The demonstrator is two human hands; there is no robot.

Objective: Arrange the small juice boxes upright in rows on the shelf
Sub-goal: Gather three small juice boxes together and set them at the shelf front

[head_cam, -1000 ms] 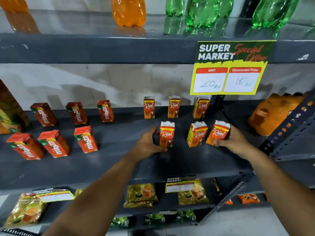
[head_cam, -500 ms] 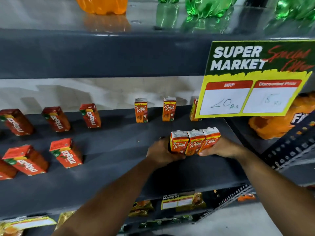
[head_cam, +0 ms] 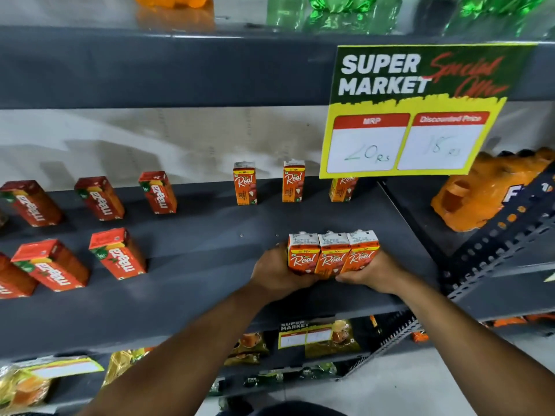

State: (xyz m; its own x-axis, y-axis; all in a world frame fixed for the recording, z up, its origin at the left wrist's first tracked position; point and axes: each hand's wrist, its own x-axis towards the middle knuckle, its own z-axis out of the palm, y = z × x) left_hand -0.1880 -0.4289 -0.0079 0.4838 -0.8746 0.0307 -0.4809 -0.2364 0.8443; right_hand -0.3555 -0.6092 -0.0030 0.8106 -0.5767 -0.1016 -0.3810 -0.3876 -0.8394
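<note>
Three orange Real juice boxes (head_cam: 332, 256) stand upright, pressed side by side near the front of the grey shelf (head_cam: 192, 298). My left hand (head_cam: 276, 273) grips the left end of this group and my right hand (head_cam: 371, 270) grips the right end. Behind them, three more Real boxes stand apart in a back row: one at the left (head_cam: 245, 184), one in the middle (head_cam: 293, 181), and one (head_cam: 342, 190) partly hidden by the price sign.
Red Maaza juice boxes (head_cam: 117, 253) stand in two rows on the shelf's left part. A yellow and green price sign (head_cam: 414, 112) hangs from the upper shelf. An orange pack (head_cam: 480, 190) lies at the right. Snack packets fill the lower shelves; bottles stand above.
A second ago the three front boxes stood apart with a hand at each end. My hands pushed them together into one tight group. The camera has come closer.
</note>
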